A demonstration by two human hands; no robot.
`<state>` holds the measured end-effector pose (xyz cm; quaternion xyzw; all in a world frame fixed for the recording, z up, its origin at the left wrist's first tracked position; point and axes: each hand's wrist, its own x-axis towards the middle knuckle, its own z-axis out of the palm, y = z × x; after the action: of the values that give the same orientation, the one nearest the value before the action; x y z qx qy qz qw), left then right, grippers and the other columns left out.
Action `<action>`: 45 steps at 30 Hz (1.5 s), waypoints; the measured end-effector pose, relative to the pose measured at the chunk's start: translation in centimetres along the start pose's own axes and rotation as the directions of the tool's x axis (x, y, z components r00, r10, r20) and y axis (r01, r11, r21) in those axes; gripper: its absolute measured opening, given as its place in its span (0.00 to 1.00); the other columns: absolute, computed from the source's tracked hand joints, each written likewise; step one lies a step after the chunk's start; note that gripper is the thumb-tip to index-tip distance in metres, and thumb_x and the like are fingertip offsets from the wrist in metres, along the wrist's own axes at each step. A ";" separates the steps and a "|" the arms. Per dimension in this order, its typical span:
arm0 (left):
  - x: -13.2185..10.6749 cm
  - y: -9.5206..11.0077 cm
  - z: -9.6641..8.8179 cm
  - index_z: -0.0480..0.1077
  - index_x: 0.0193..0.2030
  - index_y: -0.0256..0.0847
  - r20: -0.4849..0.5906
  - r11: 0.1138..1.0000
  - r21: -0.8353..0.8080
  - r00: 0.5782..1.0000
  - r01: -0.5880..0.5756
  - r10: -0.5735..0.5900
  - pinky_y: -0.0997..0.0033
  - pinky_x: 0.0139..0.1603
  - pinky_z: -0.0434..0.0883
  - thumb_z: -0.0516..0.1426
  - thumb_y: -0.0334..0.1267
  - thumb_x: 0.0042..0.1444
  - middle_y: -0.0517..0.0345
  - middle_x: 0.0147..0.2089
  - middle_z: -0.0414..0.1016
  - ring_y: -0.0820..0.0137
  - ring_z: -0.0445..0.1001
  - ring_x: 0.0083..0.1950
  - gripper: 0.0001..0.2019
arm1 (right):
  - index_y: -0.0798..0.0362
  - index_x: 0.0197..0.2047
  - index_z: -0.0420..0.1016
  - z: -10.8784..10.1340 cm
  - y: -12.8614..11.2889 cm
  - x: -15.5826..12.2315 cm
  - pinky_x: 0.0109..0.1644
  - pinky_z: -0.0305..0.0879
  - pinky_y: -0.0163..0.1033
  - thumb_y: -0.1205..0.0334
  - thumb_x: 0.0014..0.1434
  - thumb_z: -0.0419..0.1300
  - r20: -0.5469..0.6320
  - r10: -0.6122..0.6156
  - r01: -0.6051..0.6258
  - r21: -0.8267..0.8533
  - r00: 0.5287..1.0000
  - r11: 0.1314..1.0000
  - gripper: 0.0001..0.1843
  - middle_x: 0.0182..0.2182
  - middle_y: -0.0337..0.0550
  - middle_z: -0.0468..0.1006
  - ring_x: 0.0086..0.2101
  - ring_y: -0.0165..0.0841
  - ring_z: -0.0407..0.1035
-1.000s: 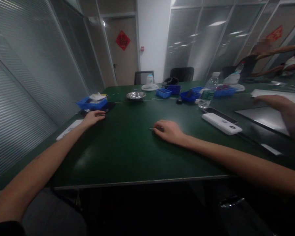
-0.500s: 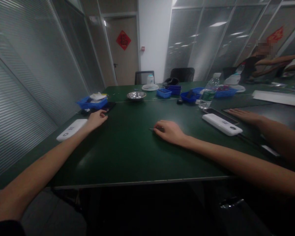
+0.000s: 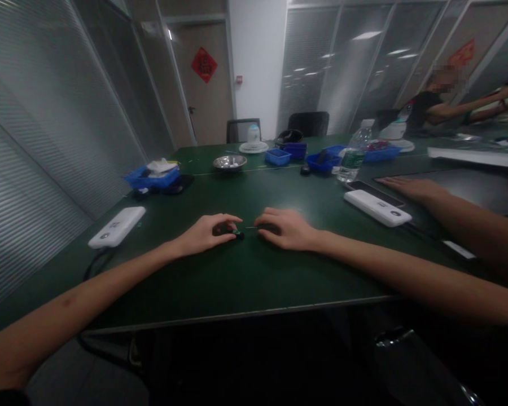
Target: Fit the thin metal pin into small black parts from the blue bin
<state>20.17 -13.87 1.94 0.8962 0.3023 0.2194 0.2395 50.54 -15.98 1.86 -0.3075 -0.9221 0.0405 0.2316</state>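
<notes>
My left hand (image 3: 204,233) rests low over the green table (image 3: 186,287). Its thumb and fingertips close around a small black-and-green piece (image 3: 238,233), too small to name. Facing it from the right, my right hand (image 3: 288,229) lies on its side with curled fingers. A thin, pale, needle-like rod (image 3: 250,228) sticks out of those fingers toward the left hand; the rest of it is hidden. A short gap separates the rod's tip from the small piece.
White power banks (image 3: 117,226) lie on both sides, with cables. Farther back are a metal bowl (image 3: 230,163), blue trays (image 3: 152,178), a water bottle (image 3: 353,158) and a phone (image 3: 375,193). Another person's hand (image 3: 410,188) rests on a dark mat at right.
My left hand has moved right and toward me, from beside the blue tray to face my right hand; the small piece now shows in its fingers. My right hand has barely moved.
</notes>
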 end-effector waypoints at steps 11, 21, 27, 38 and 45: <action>0.1 0.4 0.3 0.79 0.50 0.41 -0.022 0.995 0.053 0.996 -0.082 0.083 0.65 0.48 0.71 0.60 0.45 0.69 0.52 0.47 0.76 0.64 0.74 0.48 0.12 | 0.53 0.54 0.77 -0.4 0.0 -0.2 0.38 0.60 0.37 0.57 0.69 0.57 -0.003 -0.084 0.084 0.031 0.996 0.996 0.15 0.44 0.45 0.78 0.35 0.31 0.69; 0.1 0.5 0.3 0.78 0.50 0.40 0.012 0.996 -0.009 0.996 -0.085 0.085 0.68 0.46 0.70 0.61 0.43 0.68 0.53 0.46 0.77 0.66 0.75 0.46 0.11 | 0.54 0.57 0.76 -0.4 -0.2 -0.2 0.36 0.60 0.37 0.55 0.72 0.54 0.052 -0.159 0.160 -0.014 0.986 0.987 0.17 0.46 0.47 0.77 0.36 0.31 0.69; 0.1 0.2 0.6 0.78 0.48 0.40 0.003 0.995 -0.015 0.995 -0.098 0.098 0.67 0.46 0.70 0.62 0.43 0.67 0.53 0.46 0.77 0.66 0.75 0.46 0.10 | 0.54 0.60 0.74 -0.4 -0.5 -0.1 0.36 0.61 0.37 0.55 0.74 0.52 0.097 -0.193 0.192 0.016 0.976 0.981 0.18 0.45 0.48 0.77 0.35 0.32 0.69; 0.4 0.1 0.9 0.77 0.50 0.41 0.031 0.994 -0.003 0.993 -0.110 0.110 0.66 0.46 0.70 0.61 0.44 0.68 0.53 0.46 0.76 0.64 0.74 0.46 0.11 | 0.53 0.61 0.71 0.5 -0.7 0.2 0.37 0.63 0.37 0.55 0.76 0.51 0.102 -0.202 0.202 0.008 0.974 0.979 0.17 0.46 0.48 0.74 0.36 0.32 0.69; 0.5 0.0 0.9 0.76 0.50 0.40 0.034 0.994 0.023 0.994 -0.105 0.105 0.67 0.44 0.69 0.61 0.47 0.67 0.54 0.43 0.74 0.65 0.73 0.44 0.13 | 0.53 0.62 0.69 0.9 -0.8 0.4 0.40 0.66 0.39 0.56 0.76 0.50 0.039 -0.096 0.093 0.065 0.995 0.994 0.18 0.49 0.49 0.74 0.39 0.34 0.70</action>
<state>21.01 -13.82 1.40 0.9171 0.2534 0.2134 0.2216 49.43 -16.31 1.44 -0.2552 -0.9385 0.0649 0.2235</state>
